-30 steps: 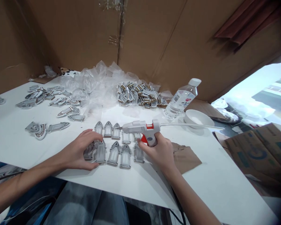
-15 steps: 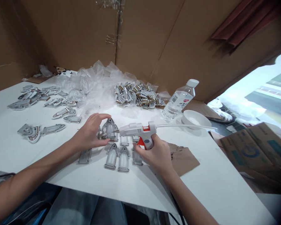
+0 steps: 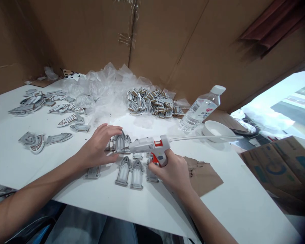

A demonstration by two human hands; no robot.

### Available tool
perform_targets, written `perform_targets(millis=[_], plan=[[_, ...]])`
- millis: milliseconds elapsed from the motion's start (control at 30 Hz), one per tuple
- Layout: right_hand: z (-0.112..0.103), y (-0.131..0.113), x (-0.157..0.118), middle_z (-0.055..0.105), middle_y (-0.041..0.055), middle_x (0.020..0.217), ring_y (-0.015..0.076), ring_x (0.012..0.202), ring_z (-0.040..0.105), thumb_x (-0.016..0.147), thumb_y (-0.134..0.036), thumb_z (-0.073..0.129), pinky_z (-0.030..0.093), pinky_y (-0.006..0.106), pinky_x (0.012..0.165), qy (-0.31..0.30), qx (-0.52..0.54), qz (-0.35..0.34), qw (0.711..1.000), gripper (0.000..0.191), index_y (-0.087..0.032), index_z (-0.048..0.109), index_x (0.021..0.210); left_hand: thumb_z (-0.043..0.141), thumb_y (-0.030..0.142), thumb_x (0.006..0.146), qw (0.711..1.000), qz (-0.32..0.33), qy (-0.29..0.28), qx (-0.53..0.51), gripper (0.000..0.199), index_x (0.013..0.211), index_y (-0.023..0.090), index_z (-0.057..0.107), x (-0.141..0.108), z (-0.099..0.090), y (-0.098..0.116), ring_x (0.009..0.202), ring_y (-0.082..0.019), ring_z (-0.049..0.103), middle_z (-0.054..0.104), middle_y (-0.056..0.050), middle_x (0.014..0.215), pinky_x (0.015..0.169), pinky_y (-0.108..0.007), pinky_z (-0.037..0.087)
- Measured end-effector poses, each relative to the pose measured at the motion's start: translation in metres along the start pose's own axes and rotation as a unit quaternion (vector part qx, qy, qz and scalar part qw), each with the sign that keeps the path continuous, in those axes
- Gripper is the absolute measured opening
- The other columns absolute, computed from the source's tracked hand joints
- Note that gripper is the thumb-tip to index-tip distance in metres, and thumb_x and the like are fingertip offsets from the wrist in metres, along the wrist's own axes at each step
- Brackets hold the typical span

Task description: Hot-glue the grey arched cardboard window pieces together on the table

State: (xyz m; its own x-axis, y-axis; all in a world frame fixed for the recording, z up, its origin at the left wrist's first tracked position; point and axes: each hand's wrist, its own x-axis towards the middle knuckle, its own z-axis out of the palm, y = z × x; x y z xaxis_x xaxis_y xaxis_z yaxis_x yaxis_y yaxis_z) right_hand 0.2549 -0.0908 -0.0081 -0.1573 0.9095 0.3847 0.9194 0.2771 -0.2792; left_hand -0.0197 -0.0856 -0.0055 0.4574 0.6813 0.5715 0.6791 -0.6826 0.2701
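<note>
My right hand (image 3: 176, 169) is wrapped around a white hot glue gun (image 3: 151, 147) with a red trigger. A clear glue stick (image 3: 205, 138) runs out of its back end. The gun's tip points left, at a small grey arched window piece (image 3: 120, 142). My left hand (image 3: 98, 145) grips that piece between fingertips and thumb, holding it up off the white table (image 3: 91, 196). Just below lie two similar arched pieces (image 3: 123, 171), side by side. Another piece (image 3: 151, 174) is partly covered by my right hand, and one (image 3: 93, 172) lies under my left wrist.
Crumpled clear plastic bags (image 3: 101, 88) and a heap of arched pieces (image 3: 155, 103) line the back. More grey pieces (image 3: 33, 105) are scattered left. To the right are a water bottle (image 3: 202, 108), a white bowl (image 3: 216, 130), a cardboard scrap (image 3: 203, 176) and a cardboard box (image 3: 277, 169).
The view has shifted slightly. The held arched piece has turned a little in my left hand, and the glue gun's tip now sits lower against it.
</note>
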Motion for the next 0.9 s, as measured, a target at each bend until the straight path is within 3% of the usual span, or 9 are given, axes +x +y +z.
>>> perform_targets(millis=[500,900], plan=[[0.0015,-0.0006,0.0007,0.037,-0.0062,0.043,0.0114,0.042,0.04,0.062,-0.032,0.057,0.027,0.022,0.047,0.008,-0.005,-0.026,1.0,0.033,-0.024,0.025,0.059,0.069,0.021,0.074,1.0,0.001,0.004,-0.004,0.062,0.127,0.021,0.036,-0.0013,-0.001,-0.0005,0.124,-0.027,0.051,0.055,-0.015,0.131,0.113,-0.051,0.026],[0.0023,0.0,0.0002,0.042,-0.0066,0.042,0.0103,0.04,0.043,0.066,-0.043,0.065,0.028,0.021,0.045,0.045,0.007,-0.047,0.998,0.042,-0.024,0.028,0.059,0.068,0.019,0.074,1.0,0.003,0.014,-0.002,0.065,0.129,0.023,0.035,-0.002,-0.0016,-0.0015,0.123,-0.028,0.052,0.055,-0.015,0.131,0.111,-0.054,0.027]])
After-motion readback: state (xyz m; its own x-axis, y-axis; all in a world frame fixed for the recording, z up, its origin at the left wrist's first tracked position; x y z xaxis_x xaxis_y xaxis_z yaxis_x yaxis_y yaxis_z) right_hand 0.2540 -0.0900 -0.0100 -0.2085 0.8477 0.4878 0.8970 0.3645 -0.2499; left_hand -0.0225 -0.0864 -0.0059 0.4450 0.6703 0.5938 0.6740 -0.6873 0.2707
